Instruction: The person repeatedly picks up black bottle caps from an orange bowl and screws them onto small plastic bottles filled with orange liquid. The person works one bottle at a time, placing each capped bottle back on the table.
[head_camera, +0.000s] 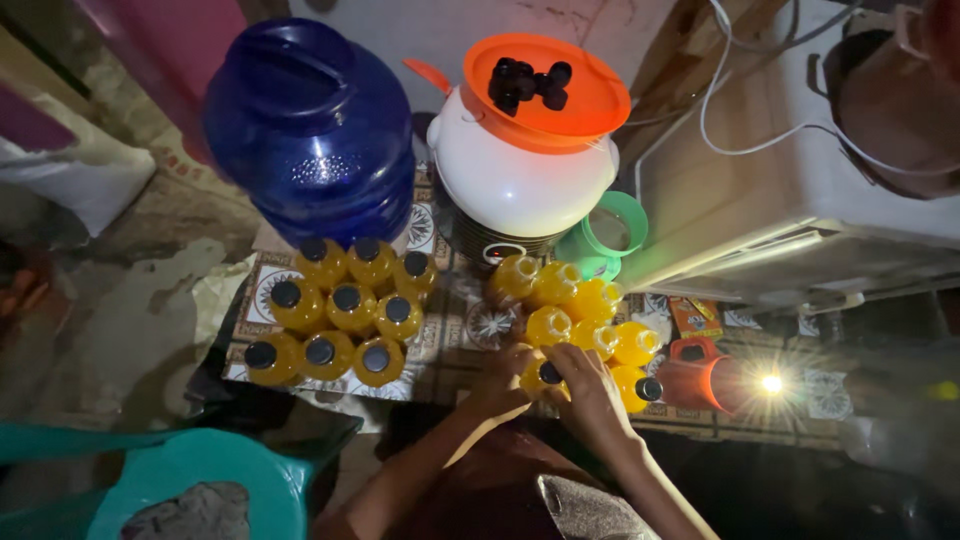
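Yellow bottle (545, 378) between hands: left (500, 383) grips body, right (590, 395) clasps cap side.

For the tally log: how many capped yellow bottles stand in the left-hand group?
9, in three rows of three on the patterned mat, in front of the blue jug: capped bottles. None look hidden there.

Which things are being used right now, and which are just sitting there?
In use:
left hand
right hand
small yellow plastic bottle with black cap
loose black caps on the orange lid

Lying about:
big blue water jug
green plastic mug
lit red torch
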